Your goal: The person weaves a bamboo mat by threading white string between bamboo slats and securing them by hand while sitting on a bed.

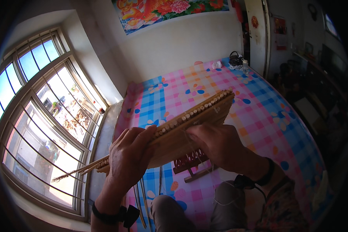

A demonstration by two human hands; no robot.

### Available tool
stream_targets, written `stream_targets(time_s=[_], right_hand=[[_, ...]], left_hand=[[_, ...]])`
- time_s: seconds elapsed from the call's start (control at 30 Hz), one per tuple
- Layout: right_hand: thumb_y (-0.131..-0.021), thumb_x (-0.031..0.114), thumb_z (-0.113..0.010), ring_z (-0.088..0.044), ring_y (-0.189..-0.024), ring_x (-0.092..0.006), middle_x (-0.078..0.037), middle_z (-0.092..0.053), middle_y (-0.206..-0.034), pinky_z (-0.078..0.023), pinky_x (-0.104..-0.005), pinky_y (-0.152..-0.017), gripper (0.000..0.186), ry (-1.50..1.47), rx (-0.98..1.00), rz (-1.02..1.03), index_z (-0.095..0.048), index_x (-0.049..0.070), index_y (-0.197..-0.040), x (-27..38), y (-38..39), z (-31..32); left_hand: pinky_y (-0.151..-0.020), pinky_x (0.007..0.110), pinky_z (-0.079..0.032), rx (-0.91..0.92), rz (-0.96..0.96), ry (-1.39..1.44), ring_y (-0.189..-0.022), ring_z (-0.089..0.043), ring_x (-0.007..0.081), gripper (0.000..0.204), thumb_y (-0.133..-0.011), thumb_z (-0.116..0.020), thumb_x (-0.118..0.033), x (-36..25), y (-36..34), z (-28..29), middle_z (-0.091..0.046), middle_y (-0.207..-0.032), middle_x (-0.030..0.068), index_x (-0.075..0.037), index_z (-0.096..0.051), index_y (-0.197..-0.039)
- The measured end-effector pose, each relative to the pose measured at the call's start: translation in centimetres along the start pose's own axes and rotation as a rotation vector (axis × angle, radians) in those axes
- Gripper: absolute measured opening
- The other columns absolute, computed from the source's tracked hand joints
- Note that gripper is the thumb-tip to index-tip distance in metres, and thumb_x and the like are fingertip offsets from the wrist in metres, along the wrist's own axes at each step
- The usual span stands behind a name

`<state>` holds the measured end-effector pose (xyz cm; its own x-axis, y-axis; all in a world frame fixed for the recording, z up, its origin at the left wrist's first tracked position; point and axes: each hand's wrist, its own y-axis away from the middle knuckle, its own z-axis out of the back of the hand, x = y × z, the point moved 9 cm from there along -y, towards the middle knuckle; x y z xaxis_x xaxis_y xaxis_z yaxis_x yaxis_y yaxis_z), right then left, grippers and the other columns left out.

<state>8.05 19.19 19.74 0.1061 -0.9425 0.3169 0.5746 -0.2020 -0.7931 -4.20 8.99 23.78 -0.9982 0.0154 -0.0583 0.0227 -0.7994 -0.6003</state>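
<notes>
Nearest the camera: person's knees in grey trousers, seated on a bed under a checked pink-and-blue sheet with orange and blue petal prints. Black bands on both wrists.

Left hand: fingers curled over the near end of a flat mat of pale straw stalks bound side by side, thumb side underneath, closed firmly on it. Right hand: palm down on the mat's lower face, fingers bent; fingertips hidden behind the mat, so what they pinch cannot be told. Thin pale thread trails from under this hand toward the lap.

Mat is held in the air above the sheet, between the two hands, raised edge-on to the camera. Long axis runs from lower left to upper right; far end points toward the far right corner of the bed, near end with loose stalk tips points toward the window.

Judgement: binding or stitching step under way, stalks partly joined. Next move likely calls for steady left grip while right draws thread taut.

Below the mat: dark red carved wooden frame lying on the sheet. Long thin metal rods by the left knee.

Far: small dark bag and clear bottle at the bed's far edge; white wall with floral poster.
</notes>
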Motion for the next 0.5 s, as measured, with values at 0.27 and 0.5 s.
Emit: stream_targets(time_s=[0.27, 0.5], right_hand=[[-0.086, 0.008, -0.062, -0.065, -0.073, -0.0301, -0.014, -0.063, -0.085, -0.053, -0.0382, -0.060, 0.021, 0.077, -0.018, 0.089, -0.058, 0.001, -0.105, 0.55, 0.56, 0.35], [-0.085, 0.006, -0.063, -0.066, -0.076, -0.0315, -0.016, -0.064, -0.088, -0.053, -0.0381, -0.062, 0.026, 0.016, -0.039, 0.106, -0.058, 0.001, -0.110, 0.63, 0.68, 0.61]], left_hand=[[-0.076, 0.040, -0.051, 0.023, 0.014, 0.009, -0.088, -0.063, 0.0286, 0.041, -0.075, -0.071, -0.009, -0.14, 0.28, -0.08, -0.064, -0.095, 0.0103, -0.007, -0.063, -0.116], [-0.078, 0.040, -0.050, 0.027, 0.036, 0.007, -0.090, -0.062, 0.0287, 0.042, -0.075, -0.071, -0.009, 0.01, 0.27, -0.09, -0.063, -0.097, 0.0107, -0.006, -0.063, -0.116]])
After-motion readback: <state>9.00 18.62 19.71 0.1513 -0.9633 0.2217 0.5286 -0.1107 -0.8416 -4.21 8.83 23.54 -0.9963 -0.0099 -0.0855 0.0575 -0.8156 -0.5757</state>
